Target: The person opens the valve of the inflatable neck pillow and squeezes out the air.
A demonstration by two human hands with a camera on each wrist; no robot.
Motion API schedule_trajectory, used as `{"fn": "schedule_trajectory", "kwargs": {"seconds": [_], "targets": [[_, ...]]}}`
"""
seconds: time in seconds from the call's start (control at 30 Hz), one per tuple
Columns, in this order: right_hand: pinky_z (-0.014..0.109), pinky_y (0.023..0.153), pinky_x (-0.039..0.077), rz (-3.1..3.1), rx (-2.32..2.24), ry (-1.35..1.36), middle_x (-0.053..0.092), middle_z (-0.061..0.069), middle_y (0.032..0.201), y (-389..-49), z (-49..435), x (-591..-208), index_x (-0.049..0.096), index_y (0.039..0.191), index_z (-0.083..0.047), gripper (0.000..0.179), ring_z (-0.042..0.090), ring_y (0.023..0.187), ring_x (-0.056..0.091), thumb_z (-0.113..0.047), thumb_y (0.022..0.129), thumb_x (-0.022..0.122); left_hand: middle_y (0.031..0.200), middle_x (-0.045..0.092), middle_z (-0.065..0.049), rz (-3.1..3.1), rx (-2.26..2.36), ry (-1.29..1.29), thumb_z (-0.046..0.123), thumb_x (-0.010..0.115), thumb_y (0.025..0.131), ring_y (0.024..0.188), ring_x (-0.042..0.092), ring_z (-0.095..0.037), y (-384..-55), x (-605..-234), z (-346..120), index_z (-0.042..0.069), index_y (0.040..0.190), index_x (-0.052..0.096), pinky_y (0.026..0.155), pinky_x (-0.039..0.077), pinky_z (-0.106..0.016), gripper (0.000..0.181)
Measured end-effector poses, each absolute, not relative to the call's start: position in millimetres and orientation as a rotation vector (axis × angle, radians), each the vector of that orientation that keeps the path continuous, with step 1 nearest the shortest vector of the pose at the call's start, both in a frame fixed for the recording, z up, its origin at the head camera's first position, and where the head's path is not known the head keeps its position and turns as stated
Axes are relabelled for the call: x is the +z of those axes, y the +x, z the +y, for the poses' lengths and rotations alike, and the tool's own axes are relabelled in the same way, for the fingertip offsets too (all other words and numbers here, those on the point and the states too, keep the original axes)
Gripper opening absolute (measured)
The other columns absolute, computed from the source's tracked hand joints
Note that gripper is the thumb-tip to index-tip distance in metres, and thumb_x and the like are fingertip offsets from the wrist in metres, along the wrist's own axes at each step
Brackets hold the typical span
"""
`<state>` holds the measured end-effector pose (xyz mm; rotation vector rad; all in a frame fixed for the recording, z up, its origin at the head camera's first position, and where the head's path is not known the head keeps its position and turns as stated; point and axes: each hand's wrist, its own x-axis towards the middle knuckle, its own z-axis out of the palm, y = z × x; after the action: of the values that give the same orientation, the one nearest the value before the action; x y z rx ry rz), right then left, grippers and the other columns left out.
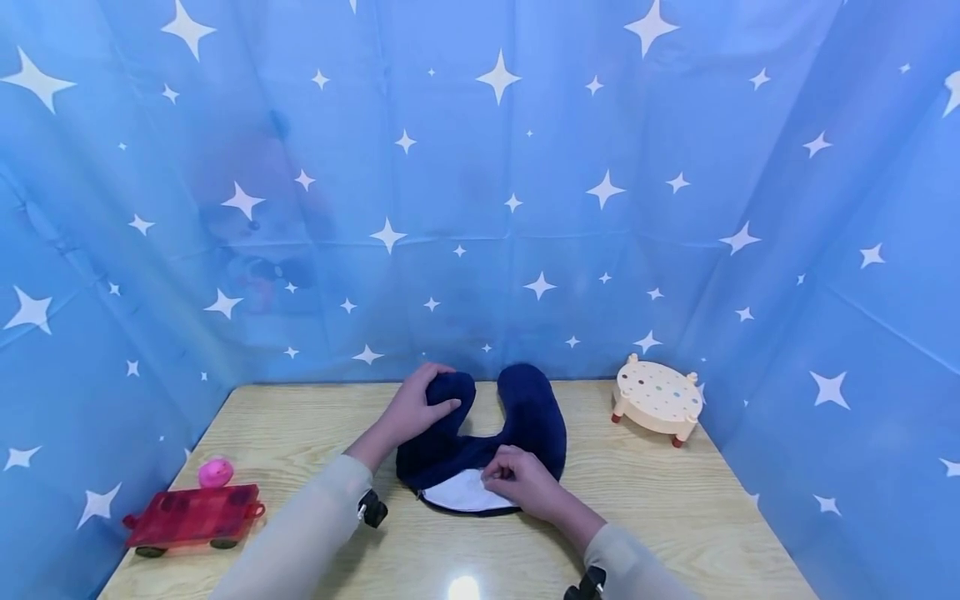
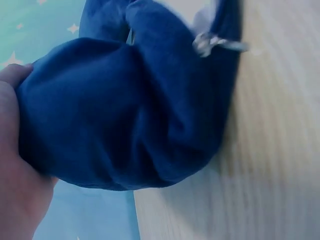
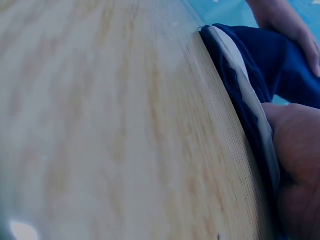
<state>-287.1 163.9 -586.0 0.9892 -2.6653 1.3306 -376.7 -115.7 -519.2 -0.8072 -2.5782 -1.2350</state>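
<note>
A navy U-shaped neck pillow [image 1: 536, 417] lies on the table with its two arms pointing away from me. Along its near side the zipped cover gapes, and white inner fabric [image 1: 461, 490] shows in the opening. My left hand [image 1: 412, 407] grips the end of the pillow's left arm, thumb across the top. A metal zipper pull [image 2: 205, 45] hangs at the left end of the opening in the left wrist view. At the right part of the opening, my right hand [image 1: 525, 482] has curled fingers and pinches the fabric at the opening's edge.
On the left stands a red translucent toy cart [image 1: 198, 512] with dark wheels, a pink ball-like object [image 1: 216, 472] right behind it. A cream, dotted toy stool [image 1: 660, 396] sits tilted at the back right. Blue star-patterned curtains [image 1: 450, 183] surround the wooden table [image 1: 637, 492].
</note>
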Motion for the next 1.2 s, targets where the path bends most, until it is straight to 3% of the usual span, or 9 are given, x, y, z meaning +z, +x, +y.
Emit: {"fn": "schedule_trajectory", "kwargs": {"seconds": [0.23,0.37,0.6,0.7,0.77,0.83,0.93,1.03,1.2], "targets": [[0.025,0.079,0.054,-2.669,1.31,0.982,0.067,-0.005,0.094,-288,164,-586,0.083,0.104,-0.011,0.006,0.008,0.088,0.062,-0.007,0.1,0.082,0.13,0.067,0.001,-2.47,-1.181,-0.835,0.029,0.086,0.099,0.126,0.065,-0.023,-351,-513,-115,0.017,0.129,0.071,0.111,0.053,-0.05,0.036],[0.025,0.08,0.054,-2.675,1.29,0.973,0.066,-0.009,0.094,-290,165,-587,0.083,0.104,-0.014,0.006,0.006,0.088,0.061,-0.009,0.1,0.082,0.121,0.067,0.007,-2.435,-1.144,-0.781,0.037,0.087,0.098,0.114,0.068,-0.019,-336,-507,-109,0.023,0.113,0.073,0.101,0.057,-0.048,0.025],[0.026,0.08,0.054,-2.699,1.288,0.965,0.065,-0.012,0.095,-290,165,-589,0.083,0.105,-0.016,0.006,0.007,0.089,0.061,-0.011,0.101,0.082,0.105,0.065,0.011,-2.45,-0.994,-0.774,0.043,0.088,0.096,0.104,0.067,-0.015,-317,-504,-97,0.024,0.092,0.067,0.092,0.06,-0.043,0.029],[0.026,0.08,0.054,-2.703,1.287,0.96,0.065,-0.012,0.094,-290,165,-589,0.083,0.105,-0.016,0.006,0.007,0.089,0.061,-0.011,0.101,0.082,0.105,0.064,0.006,-2.458,-0.881,-0.787,0.035,0.085,0.097,0.095,0.065,-0.015,-314,-503,-95,0.02,0.1,0.066,0.085,0.06,-0.041,0.025],[0.025,0.08,0.054,-2.7,1.284,0.959,0.065,-0.013,0.094,-290,165,-589,0.083,0.105,-0.016,0.007,0.006,0.089,0.061,-0.011,0.1,0.083,0.114,0.064,0.002,-2.48,-0.754,-0.812,0.03,0.079,0.098,0.094,0.066,-0.016,-314,-501,-95,0.018,0.115,0.068,0.082,0.061,-0.039,0.024],[0.025,0.08,0.054,-2.69,1.283,0.966,0.065,-0.012,0.094,-290,164,-589,0.083,0.104,-0.016,0.008,0.006,0.089,0.061,-0.01,0.1,0.083,0.129,0.065,-0.001,-2.512,-0.614,-0.86,0.025,0.073,0.099,0.102,0.069,-0.018,-314,-499,-96,0.017,0.134,0.068,0.082,0.061,-0.039,0.037],[0.025,0.08,0.054,-2.67,1.269,0.979,0.066,-0.012,0.094,-290,164,-590,0.083,0.103,-0.016,0.008,0.006,0.089,0.061,-0.009,0.099,0.084,0.155,0.059,-0.003,-2.567,-0.423,-0.953,0.02,0.064,0.101,0.129,0.068,-0.026,-315,-495,-100,0.022,0.154,0.064,0.087,0.063,-0.042,0.053],[0.025,0.081,0.054,-2.663,1.263,0.982,0.066,-0.011,0.094,-290,164,-590,0.083,0.102,-0.015,0.007,0.005,0.089,0.061,-0.009,0.099,0.084,0.165,0.054,-0.003,-2.62,-0.379,-1.009,0.015,0.06,0.102,0.148,0.055,-0.033,-316,-493,-105,0.024,0.156,0.064,0.104,0.058,-0.05,0.054],[0.025,0.081,0.054,-2.682,1.27,0.962,0.065,-0.011,0.094,-288,163,-589,0.083,0.103,-0.016,0.009,0.006,0.089,0.061,-0.008,0.099,0.084,0.164,0.056,-0.005,-2.639,-0.502,-1.081,0.006,0.056,0.104,0.151,0.05,-0.033,-319,-500,-114,0.019,0.149,0.068,0.122,0.043,-0.058,0.048]]}}
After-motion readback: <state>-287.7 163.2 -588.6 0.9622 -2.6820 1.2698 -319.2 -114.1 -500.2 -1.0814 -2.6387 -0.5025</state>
